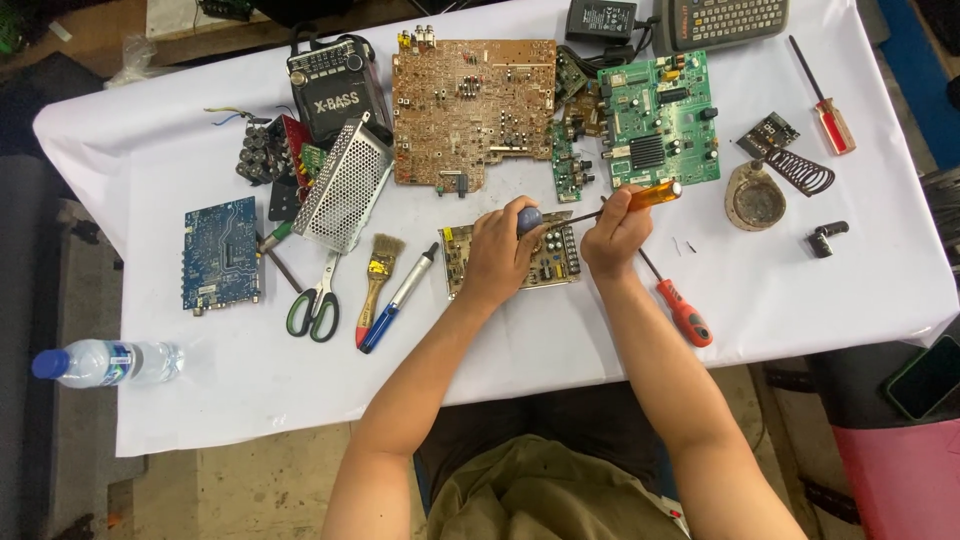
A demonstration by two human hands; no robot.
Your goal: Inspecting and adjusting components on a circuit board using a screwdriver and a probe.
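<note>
**Hands working a small circuit board with two tools**

The left hand (497, 255) is closing around a dark blue rounded tool handle (530, 219), fingers curled tight, while its heel is resting on the small yellowish circuit board (556, 258) lying at the centre of the frame. The right hand (617, 232) is pinching the amber-handled screwdriver (652, 195) near its handle, fingers shut on it; a thin shaft is running between the two hands just above the board, and which tool it belongs to cannot be told.

By the look of it, the step in hand is working on a fastening or part on that board's upper edge. The next move seems to call for keeping the board pinned flat and the tip steady, since the board is lying loose on the white-covered surface (560, 350).

Just right of the right wrist, a red-handled screwdriver (683, 311) is lying. Left of the board, a blue-and-white marker (398, 299), a paintbrush (375, 288) and green-handled scissors (315, 305) are lying side by side. Above, a large brown circuit board (470, 105) and a green circuit board (660, 120) are sitting in the upper centre.
</note>
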